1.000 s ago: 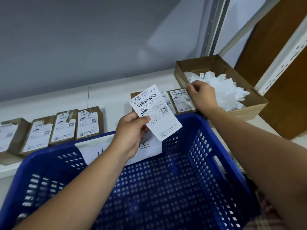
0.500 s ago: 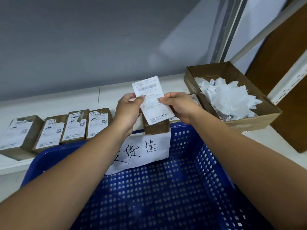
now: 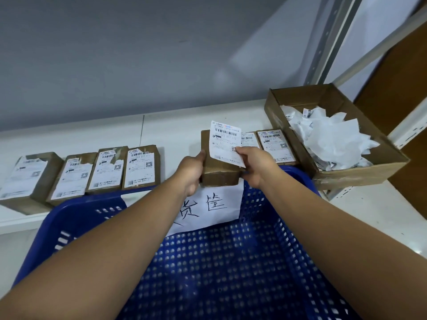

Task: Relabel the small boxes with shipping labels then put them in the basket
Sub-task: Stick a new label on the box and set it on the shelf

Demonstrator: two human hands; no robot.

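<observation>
**Head view: a label held over a small box above the basket**

The left hand (image 3: 191,174) grips the left side of a brown small box (image 3: 219,174), held above the far rim of the blue basket (image 3: 69,215). The right hand (image 3: 256,167) pinches the near right corner of a white shipping label (image 3: 225,142), which lies over the box top; whether it is stuck down cannot be told. A handwritten paper sign (image 3: 215,204) hangs inside the basket's far wall. On the white tabletop (image 3: 173,121), four labelled boxes (image 3: 106,169) stand in a row at far left and two more boxes (image 3: 275,144) lie just right of the hands. An open carton (image 3: 346,176) at far right holds white paper scraps (image 3: 332,139).
</observation>
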